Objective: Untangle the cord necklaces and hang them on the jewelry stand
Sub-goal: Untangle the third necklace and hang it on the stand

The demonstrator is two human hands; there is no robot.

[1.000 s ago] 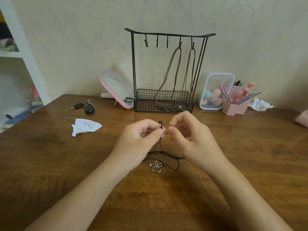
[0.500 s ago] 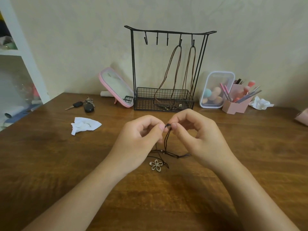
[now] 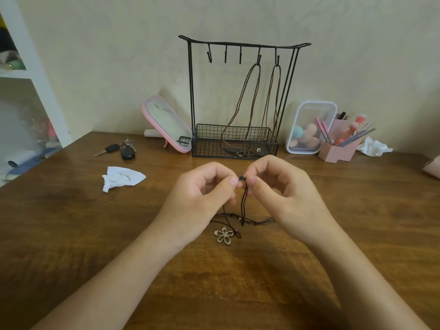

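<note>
A black cord necklace point(image 3: 243, 206) hangs from my fingertips down to the wooden table, its flower pendant point(image 3: 223, 234) lying flat below. My left hand point(image 3: 202, 198) and my right hand point(image 3: 283, 194) both pinch the cord's top end between thumb and forefinger, fingertips almost touching. Behind them stands the black wire jewelry stand point(image 3: 190, 91) with a basket base. Two brown cord necklaces point(image 3: 256, 101) hang from its two right hooks, their pendants lying in the basket. The three left hooks are bare.
A pink tilted mirror point(image 3: 166, 122) stands left of the stand. Keys point(image 3: 121, 148) and a crumpled white tissue point(image 3: 121, 178) lie at the left. A clear box of sponges point(image 3: 309, 127), a pink brush holder point(image 3: 338, 148) and another tissue point(image 3: 373, 146) sit at the right. White shelves point(image 3: 35, 67) border the far left.
Both hands have stayed close together on the cord's top end, drifting slightly right. The cord below has pulled straighter and the loose loops on the table have shifted.
</note>
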